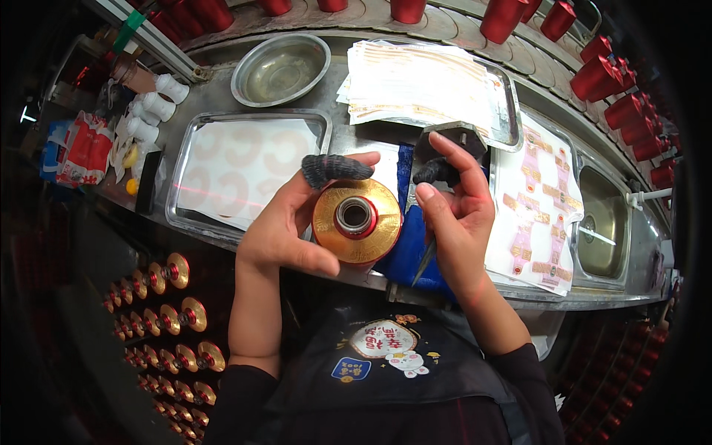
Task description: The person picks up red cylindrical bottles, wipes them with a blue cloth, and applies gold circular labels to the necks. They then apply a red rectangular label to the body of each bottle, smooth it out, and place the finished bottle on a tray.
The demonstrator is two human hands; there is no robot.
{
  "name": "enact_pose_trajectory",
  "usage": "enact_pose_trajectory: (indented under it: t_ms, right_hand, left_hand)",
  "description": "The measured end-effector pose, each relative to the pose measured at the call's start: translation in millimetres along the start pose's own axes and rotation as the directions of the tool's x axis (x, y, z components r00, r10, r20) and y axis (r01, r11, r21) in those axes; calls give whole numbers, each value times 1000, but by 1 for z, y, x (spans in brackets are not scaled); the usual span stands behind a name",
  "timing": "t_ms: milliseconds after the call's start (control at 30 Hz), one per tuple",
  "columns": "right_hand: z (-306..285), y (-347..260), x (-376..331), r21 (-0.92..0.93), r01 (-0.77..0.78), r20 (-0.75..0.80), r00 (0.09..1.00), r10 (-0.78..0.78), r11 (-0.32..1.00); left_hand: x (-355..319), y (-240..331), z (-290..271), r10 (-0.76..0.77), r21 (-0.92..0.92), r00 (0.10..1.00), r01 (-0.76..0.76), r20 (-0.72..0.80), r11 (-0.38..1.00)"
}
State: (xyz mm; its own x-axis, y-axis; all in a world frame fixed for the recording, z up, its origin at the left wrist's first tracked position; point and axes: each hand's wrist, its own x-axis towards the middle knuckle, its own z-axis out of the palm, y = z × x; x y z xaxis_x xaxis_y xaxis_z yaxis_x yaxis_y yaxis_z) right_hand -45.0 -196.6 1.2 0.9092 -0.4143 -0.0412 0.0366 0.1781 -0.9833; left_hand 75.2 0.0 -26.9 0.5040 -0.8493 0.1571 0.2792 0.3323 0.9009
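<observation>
Left hand (276, 226) cups one gold-topped red bottle (357, 242) while right hand (467, 230) holds one pointed tool (425, 262).

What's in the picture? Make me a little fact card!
Left hand: curled around a red-and-gold round bottle
Right hand: holding a dark, slim, pointed tool
Left: rectangular metal tray with white sheet of pale pink curved shapes
Behind that: shallow round metal bowl
Right: white sheets patterned pink and gold
Back: red tapered containers on grey plates
</observation>
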Motion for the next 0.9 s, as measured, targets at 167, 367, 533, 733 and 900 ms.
enact_pose_trajectory:
  t_ms: [167,367,533,733,900]
  right_hand:
    - [0,1,-13,-231,55,142,990,-22,971]
    - [-3,2,-7,-318,46,235,972,31,947]
    - [-5,-1,-3,-284,28,278,959,55,959]
    - [-6,3,-2,-302,49,309,950,49,952]
    - [-6,2,-1,-271,7,294,953,76,962]
  left_hand:
    - [-18,-8,27,23,9,969,-21,-246,1000]
    - [-17,-7,34,34,-11,960,-38,-277,999]
    - [-15,-4,33,16,14,960,-12,-281,1000]
    - [-16,-3,34,-69,23,952,80,-300,997]
    - [-15,-4,35,-41,14,953,47,-302,999]
